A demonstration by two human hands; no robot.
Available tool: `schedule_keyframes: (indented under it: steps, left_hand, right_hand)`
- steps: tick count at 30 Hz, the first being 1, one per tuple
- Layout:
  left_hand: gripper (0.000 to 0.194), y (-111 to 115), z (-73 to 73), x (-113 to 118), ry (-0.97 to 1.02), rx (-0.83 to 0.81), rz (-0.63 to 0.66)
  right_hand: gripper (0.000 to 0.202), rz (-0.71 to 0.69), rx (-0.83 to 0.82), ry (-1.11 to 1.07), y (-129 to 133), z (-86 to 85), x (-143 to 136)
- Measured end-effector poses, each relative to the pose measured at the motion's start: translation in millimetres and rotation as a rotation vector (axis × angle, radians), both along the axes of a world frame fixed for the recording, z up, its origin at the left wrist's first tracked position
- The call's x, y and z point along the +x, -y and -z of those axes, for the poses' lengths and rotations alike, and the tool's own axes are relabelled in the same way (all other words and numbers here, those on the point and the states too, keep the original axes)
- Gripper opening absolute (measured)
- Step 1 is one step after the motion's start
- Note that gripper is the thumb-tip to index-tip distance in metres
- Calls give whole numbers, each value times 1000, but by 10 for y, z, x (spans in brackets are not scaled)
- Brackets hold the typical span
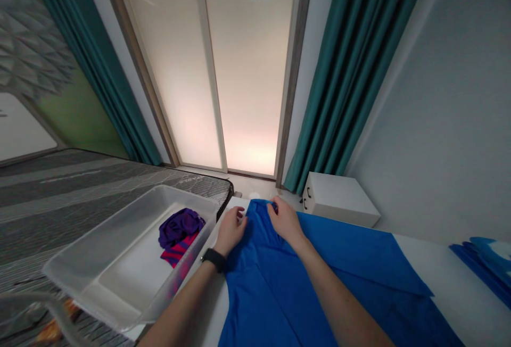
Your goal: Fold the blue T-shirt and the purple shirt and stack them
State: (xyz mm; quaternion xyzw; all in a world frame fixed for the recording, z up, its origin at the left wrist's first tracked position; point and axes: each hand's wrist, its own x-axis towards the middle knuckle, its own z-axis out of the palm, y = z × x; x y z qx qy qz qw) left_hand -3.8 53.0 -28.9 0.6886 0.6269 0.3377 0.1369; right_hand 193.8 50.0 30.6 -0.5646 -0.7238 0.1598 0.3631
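A blue garment (271, 278) is spread over a white table (403, 248), with its narrow, gathered end at the far edge. My right hand (286, 222) has thumb and fingers closed on the cloth at the right side of that end. On the opposite side, my left hand (231, 231) is beside the garment's edge, fingers curved with a gap to the thumb and nothing visible between them. A dark watch (214, 259) is on my left wrist. Which part of the garment lies under my right fingers cannot be made out.
Left of the table stands a translucent plastic bin (115, 278) holding a purple cloth (180, 227) and a red-and-purple striped cloth (178, 251). Folded blue fabric (483, 272) lies at the right. A white drawer cabinet (339, 198) stands beyond the table, before green curtains (351, 70).
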Motion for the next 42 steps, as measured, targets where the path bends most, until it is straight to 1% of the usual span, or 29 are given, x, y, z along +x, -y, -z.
schedule_keyframes:
  steps: [2, 4, 6, 9, 11, 13, 16, 20, 24, 27, 30, 35, 39, 42]
  left_hand:
    - [39, -152, -48, 58, -89, -15, -21]
    - [45, -315, -96, 117, -143, -51, -14]
    - [41, -466, -137, 155, -170, -95, 30]
    - [23, -651, -190, 153, -207, -172, 121]
    - [16, -750, -225, 123, -230, -213, 176]
    - [14, -832, -259, 90, -244, -237, 216]
    - [19, -925, -287, 57, -241, -263, 231]
    - [19, -976, -258, 34, -204, -318, 188]
    - [18, -974, -186, 26, -147, -343, 108]
    - [16, -966, -139, 34, -102, -345, 49]
    - [12, -959, -109, 40, -58, -357, 19]
    - [17, -951, -81, 35, 0, -399, -4]
    - [34, -965, -70, 41, 28, -427, -3]
    - [27, -976, -70, 56, 37, -422, -13]
  right_hand:
    - [16, -20, 1, 3, 11, -20, -17]
    - [15, -32, 1, 6, 15, -45, -19]
    - [15, -44, 5, 9, 18, -66, -5]
    - [16, -49, 19, 16, 22, -80, 34]
    - [16, -42, 25, 21, 28, -85, 57]
    - [16, -32, 28, 29, 38, -96, 66]
    - [15, -44, 26, 40, 67, -125, 43]
    - [10, -158, 35, 70, 136, -108, -77]
    - [9, -279, 1, 211, 223, 60, -253]
    - [17, -406, -28, 333, 276, 205, -330]
    - [29, -490, -37, 398, 310, 272, -332]
    - [40, -555, -44, 442, 346, 245, -291]
    - [48, -620, -79, 465, 358, 203, -267]
    - [48, -646, -99, 485, 366, 164, -253]
